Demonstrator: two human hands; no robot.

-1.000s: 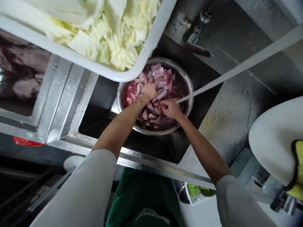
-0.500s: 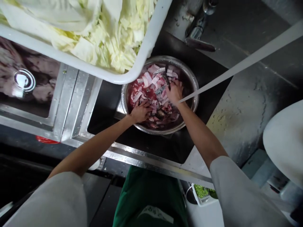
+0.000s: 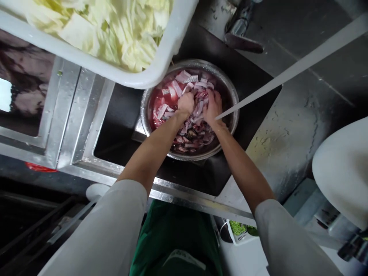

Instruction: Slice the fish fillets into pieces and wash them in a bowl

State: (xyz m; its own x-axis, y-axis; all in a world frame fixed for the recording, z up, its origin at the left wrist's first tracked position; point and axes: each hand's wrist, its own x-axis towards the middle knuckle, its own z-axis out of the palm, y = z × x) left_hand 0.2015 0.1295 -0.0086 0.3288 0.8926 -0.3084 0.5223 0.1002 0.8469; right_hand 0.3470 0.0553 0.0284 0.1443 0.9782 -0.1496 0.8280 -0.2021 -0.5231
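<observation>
A round metal basin (image 3: 236, 115) holds many cut strips of fish (image 3: 198, 109), pale pink with some dark skin, in reddish liquid. My left hand (image 3: 186, 102) is closed among the strips near the basin's middle, its fingertips hidden. Close to its right, my right hand (image 3: 213, 105) presses into the same heap, fingers curled down around fish pieces. A long whitish tube or strip (image 3: 276, 86) slants from the upper right to my right wrist.
The basin stands in a dark sink (image 3: 115, 126). A white tub (image 3: 138, 78) of cut cabbage (image 3: 115, 34) overhangs its upper left. A tap (image 3: 243, 34) is behind. Another sink (image 3: 25, 76) at left holds pale meat or fish. Below right sits a white basket (image 3: 243, 239) with greens.
My left hand has moved up and right, from the basin's lower left to its middle, and has closed. My right hand stays in the fish. The view has shifted slightly.
</observation>
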